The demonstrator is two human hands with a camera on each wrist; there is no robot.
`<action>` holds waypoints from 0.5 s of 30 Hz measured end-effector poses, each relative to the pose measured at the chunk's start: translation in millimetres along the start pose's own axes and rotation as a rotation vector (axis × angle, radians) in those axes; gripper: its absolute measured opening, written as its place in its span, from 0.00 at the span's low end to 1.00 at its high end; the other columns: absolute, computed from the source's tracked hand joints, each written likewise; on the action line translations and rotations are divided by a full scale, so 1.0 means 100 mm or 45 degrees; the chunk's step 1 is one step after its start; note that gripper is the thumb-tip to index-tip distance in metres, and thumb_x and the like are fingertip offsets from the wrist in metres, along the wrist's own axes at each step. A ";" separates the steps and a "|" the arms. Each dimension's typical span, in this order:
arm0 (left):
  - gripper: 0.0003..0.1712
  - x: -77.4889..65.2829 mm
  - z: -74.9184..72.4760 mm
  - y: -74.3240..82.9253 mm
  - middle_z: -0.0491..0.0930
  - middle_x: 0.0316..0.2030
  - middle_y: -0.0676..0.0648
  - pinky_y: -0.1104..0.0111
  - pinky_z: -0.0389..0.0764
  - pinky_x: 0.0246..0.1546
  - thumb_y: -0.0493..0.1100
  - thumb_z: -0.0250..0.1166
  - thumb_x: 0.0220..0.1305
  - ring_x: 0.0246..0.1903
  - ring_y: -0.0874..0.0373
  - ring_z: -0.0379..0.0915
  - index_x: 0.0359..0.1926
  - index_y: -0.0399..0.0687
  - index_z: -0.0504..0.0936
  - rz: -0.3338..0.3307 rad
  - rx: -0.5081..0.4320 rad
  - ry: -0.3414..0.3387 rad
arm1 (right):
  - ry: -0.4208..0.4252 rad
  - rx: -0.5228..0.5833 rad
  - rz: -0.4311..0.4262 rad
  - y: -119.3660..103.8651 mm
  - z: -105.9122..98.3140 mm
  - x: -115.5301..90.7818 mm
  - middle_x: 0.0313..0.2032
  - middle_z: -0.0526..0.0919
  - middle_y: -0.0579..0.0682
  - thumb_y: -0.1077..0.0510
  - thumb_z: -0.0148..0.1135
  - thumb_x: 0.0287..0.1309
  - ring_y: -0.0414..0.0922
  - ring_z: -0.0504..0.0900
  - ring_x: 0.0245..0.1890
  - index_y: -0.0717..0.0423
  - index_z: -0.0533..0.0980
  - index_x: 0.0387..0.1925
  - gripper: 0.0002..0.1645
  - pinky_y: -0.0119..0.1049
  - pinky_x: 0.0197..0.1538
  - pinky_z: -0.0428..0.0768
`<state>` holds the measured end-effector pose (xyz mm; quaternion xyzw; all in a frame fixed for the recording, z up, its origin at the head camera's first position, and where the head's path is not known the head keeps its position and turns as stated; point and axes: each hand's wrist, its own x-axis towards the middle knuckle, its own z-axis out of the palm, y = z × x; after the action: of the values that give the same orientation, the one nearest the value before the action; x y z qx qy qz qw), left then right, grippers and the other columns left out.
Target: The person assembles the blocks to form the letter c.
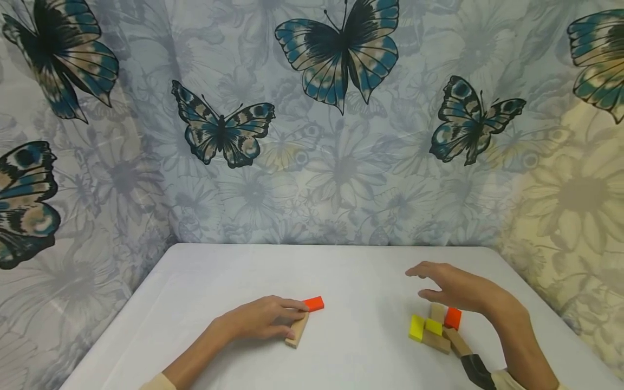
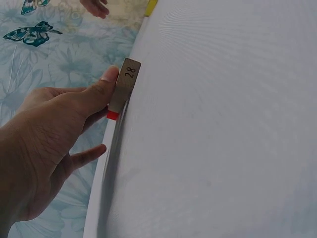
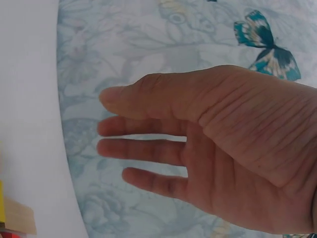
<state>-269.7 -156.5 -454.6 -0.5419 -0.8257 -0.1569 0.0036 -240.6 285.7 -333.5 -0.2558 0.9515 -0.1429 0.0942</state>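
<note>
On the white table point(image 1: 358, 346) I count eight small rectangular blocks: four of plain wood, two orange-red and two yellow. Two of them are at the left hand point(image 1: 268, 318). This hand grasps one wooden block point(image 1: 301, 327), pinched between the thumb and the fingers; its face in the left wrist view bears the number 28. One orange-red block point(image 1: 314, 303) lies just beyond the far end of it, beside the fingertips; whether these two blocks touch, I cannot tell.

The six others form a close group on the right side of the table: three wooden blocks point(image 1: 436, 342), two yellow blocks point(image 1: 416, 328) and one orange-red block, at the group's right edge. Above this group is the right hand point(image 1: 460, 284), released, its fingers nearly straight and the thumb apart from them. It holds nothing and touches no block.
</note>
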 end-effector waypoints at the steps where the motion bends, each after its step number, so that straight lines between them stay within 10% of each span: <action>1: 0.28 0.00 0.00 0.00 0.79 0.69 0.51 0.61 0.81 0.68 0.55 0.62 0.76 0.67 0.54 0.78 0.68 0.44 0.80 -0.001 0.003 0.001 | -0.011 0.001 0.004 0.01 0.01 0.00 0.59 0.84 0.57 0.57 0.71 0.64 0.57 0.83 0.57 0.60 0.77 0.64 0.29 0.55 0.59 0.85; 15: 0.28 0.00 0.00 0.00 0.79 0.68 0.52 0.61 0.81 0.67 0.55 0.62 0.76 0.66 0.55 0.79 0.68 0.45 0.81 -0.013 0.014 -0.008 | -0.175 0.105 0.089 0.04 0.09 0.06 0.55 0.86 0.59 0.69 0.70 0.61 0.61 0.82 0.58 0.60 0.81 0.56 0.21 0.59 0.60 0.85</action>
<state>-269.1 -156.5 -454.9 -0.5382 -0.8293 -0.1507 0.0034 -245.7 284.3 -343.7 -0.2275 0.9445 -0.1607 0.1744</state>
